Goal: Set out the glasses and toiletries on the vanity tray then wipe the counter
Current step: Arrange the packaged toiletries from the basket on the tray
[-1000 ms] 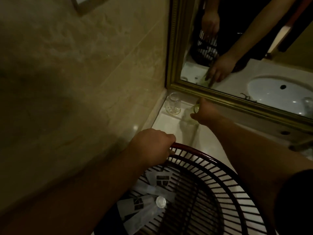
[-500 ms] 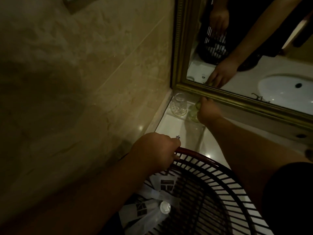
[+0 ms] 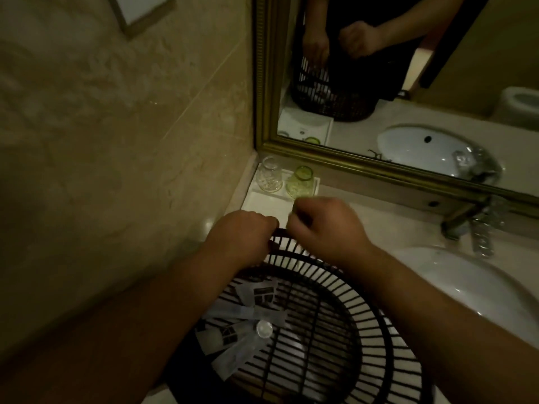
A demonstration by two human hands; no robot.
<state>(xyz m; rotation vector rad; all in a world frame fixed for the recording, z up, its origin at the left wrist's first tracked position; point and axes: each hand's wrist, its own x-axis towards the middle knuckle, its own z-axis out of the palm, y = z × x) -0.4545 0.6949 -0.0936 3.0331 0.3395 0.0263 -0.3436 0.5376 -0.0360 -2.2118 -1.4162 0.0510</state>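
Green glass (image 3: 299,182) now released on vanity tray (image 3: 264,201) beside clear glass (image 3: 269,177); right hand (image 3: 323,228) withdrawn, loosely curled, apparently empty; left hand (image 3: 242,237) clamped on basket rim (image 3: 364,290); toiletries (image 3: 248,322) unplaced.

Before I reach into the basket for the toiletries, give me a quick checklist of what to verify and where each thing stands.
1. Both glasses on the vanity tray: ok. The clear glass and the green glass stand upright at its far end, side by side.
2. Free room on the tray for toiletries: ok, the near part is bare.
3. Basket steadied: ok, the left hand grips its rim.
4. Right hand free to pick: cannot tell, it is curled and blurred above the rim.
5. Toiletries within reach: ok, the toiletry packets lie in the basket.
6. Counter wiped: cannot tell.
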